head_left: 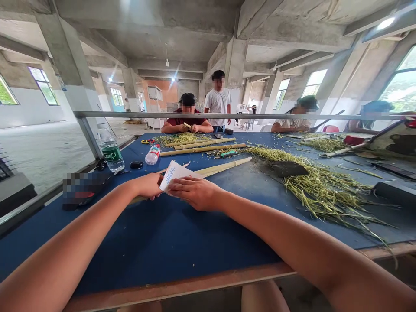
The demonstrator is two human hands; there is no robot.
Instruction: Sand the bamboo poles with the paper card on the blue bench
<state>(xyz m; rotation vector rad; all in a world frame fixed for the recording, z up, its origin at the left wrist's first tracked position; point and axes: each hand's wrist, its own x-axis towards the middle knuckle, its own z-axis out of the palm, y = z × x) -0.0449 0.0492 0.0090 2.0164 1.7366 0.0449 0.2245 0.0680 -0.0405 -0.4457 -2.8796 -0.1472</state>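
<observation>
A pale bamboo pole slants across the table in front of me, its far end pointing right. My left hand is closed around the near part of it, with the fingertips partly hidden. A white sheet of sandpaper, printed "COATED ABRASIVE" in blue on its back, lies folded over the pole between my hands. My right hand presses the sandpaper onto the pole, fingers together and bent over it. A thin pointed end shows behind the sheet; what it belongs to is unclear.
Two more bamboo poles lie farther back. A water bottle, a small bottle and a black oval object stand or lie at left. Bamboo shavings and a dark block are at right. Several people sit or stand beyond a metal rail.
</observation>
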